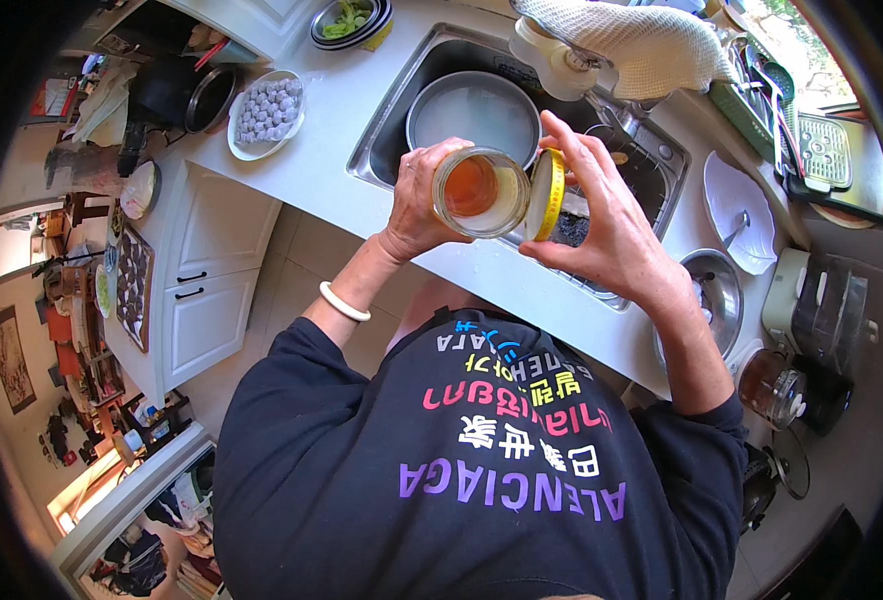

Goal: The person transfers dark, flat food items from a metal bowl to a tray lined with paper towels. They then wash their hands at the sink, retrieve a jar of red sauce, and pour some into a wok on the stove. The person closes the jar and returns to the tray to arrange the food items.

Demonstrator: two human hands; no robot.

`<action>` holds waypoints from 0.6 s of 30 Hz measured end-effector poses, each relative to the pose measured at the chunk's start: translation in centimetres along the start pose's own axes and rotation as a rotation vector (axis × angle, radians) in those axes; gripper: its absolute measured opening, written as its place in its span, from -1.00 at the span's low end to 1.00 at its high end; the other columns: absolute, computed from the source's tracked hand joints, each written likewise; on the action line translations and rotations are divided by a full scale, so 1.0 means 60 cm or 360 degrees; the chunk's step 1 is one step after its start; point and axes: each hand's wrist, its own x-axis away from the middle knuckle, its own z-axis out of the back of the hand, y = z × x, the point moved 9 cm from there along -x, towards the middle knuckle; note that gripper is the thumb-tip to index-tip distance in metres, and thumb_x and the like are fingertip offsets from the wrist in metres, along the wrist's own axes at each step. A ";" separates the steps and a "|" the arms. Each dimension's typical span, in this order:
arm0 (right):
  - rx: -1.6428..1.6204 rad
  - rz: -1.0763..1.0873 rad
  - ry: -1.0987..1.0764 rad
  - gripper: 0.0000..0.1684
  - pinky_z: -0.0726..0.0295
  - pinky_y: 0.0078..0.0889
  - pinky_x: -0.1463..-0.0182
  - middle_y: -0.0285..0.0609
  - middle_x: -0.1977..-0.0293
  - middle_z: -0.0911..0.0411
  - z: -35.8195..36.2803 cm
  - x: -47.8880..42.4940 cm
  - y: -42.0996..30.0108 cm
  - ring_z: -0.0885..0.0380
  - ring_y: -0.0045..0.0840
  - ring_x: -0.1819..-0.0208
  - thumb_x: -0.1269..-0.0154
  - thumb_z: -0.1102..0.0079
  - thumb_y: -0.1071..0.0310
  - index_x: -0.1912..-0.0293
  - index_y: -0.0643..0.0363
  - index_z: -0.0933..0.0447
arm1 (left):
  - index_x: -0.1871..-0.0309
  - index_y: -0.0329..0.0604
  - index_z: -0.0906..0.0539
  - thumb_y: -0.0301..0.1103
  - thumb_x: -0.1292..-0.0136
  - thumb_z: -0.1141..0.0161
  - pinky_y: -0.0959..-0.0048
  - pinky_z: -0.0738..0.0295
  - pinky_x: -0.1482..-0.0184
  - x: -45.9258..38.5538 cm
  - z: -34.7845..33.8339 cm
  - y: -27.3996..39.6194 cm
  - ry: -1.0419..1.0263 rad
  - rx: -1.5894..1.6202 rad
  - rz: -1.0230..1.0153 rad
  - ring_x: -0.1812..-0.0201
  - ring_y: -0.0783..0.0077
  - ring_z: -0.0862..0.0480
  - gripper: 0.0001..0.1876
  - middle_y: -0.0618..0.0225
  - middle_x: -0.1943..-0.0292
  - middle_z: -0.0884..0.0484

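My left hand (428, 201) grips a glass jar (480, 192) around its side, the mouth tilted up toward me. Orange-brown matter shows at the bottom of the jar. Between the thumb and fingers of my right hand (606, 214) is a yellow-rimmed screw lid (545, 195), held on edge just right of the jar's mouth and off it. The lid's rim bears writing. Both hands are over the front edge of a double-bowl steel sink (386, 112). Beyond the jar, a round grey pan (476, 105) with cloudy liquid sits in the left bowl.
A white plate (249, 147) of wrapped round pieces stands left of the sink. To the right are a steel bowl (723, 300) and a white leaf-shaped dish (741, 214) with a spoon. A wire rack (663, 199) spans the right bowl. Behind it hangs a cream waffle cloth (644, 49).
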 end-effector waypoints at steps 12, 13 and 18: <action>0.0343 0.0113 0.0062 -0.03 -0.40 -0.18 -0.28 0.06 -0.17 -0.29 -0.001 -0.026 -0.027 -0.35 -0.10 -0.22 0.08 -0.49 0.28 -0.33 0.11 -0.21 | -0.22 -0.12 -0.30 -0.13 0.35 -0.60 0.23 -0.26 -0.20 -0.015 -0.006 -0.010 -0.0099 0.0002 -0.0005 -0.14 0.24 -0.50 -0.02 0.26 -0.12 -0.49; 0.0428 0.0100 0.0022 -0.03 -0.40 -0.18 -0.29 0.05 -0.18 -0.29 -0.008 -0.031 -0.014 -0.34 -0.10 -0.23 0.06 -0.48 0.29 -0.34 0.11 -0.20 | -0.23 -0.12 -0.30 -0.12 0.34 -0.59 0.22 -0.26 -0.20 -0.019 -0.012 -0.011 -0.0132 -0.0020 -0.0001 -0.14 0.23 -0.50 -0.02 0.26 -0.11 -0.49; 0.0622 -0.0059 -0.0219 0.00 -0.37 -0.20 -0.35 0.04 -0.22 -0.26 -0.036 -0.045 0.045 -0.31 -0.13 -0.26 0.02 -0.48 0.28 -0.38 0.09 -0.16 | -0.23 -0.12 -0.29 -0.13 0.30 -0.57 0.19 -0.25 -0.20 -0.028 -0.055 -0.026 -0.0339 -0.0018 0.0064 -0.15 0.19 -0.51 -0.04 0.21 -0.07 -0.50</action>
